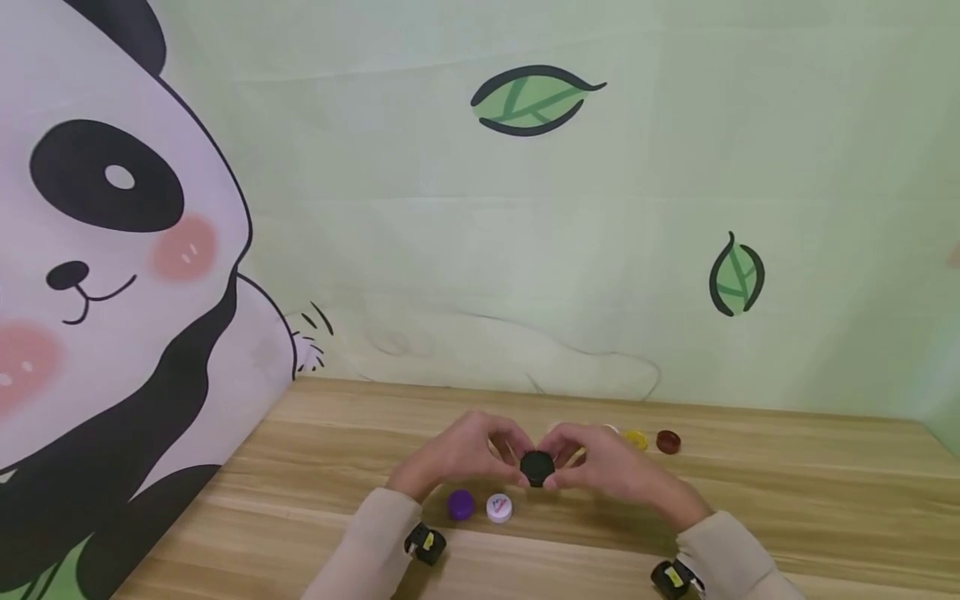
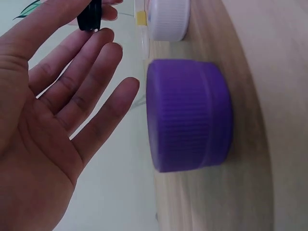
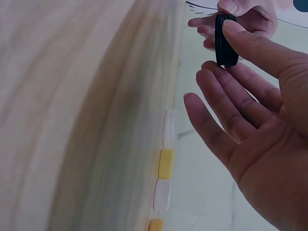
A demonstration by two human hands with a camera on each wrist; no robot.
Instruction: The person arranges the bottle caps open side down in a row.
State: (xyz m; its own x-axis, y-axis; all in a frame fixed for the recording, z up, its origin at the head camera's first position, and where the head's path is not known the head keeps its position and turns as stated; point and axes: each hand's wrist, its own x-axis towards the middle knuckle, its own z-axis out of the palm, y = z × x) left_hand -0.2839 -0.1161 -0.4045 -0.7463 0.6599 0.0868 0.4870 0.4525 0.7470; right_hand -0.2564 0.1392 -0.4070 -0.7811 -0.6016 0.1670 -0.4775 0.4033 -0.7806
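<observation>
A black bottle cap (image 1: 537,469) is held up off the wooden table between both hands, its round face toward the head camera. The left hand (image 1: 476,448) pinches its left edge with thumb and fingertips. On the opposite edge, the right hand (image 1: 603,462) pinches it the same way. In the right wrist view, the right thumb lies against the cap (image 3: 226,41), and the other fingers spread below. A purple bottle cap (image 1: 461,505) and a white cap with printing on top (image 1: 498,508) sit on the table below the left hand.
Behind the right hand stand a yellow cap (image 1: 637,440), a dark red cap (image 1: 668,442) and a partly hidden white cap (image 1: 611,428). The wooden table (image 1: 337,483) ends at a pale green backdrop (image 1: 420,250), with a panda picture (image 1: 150,350) at the left.
</observation>
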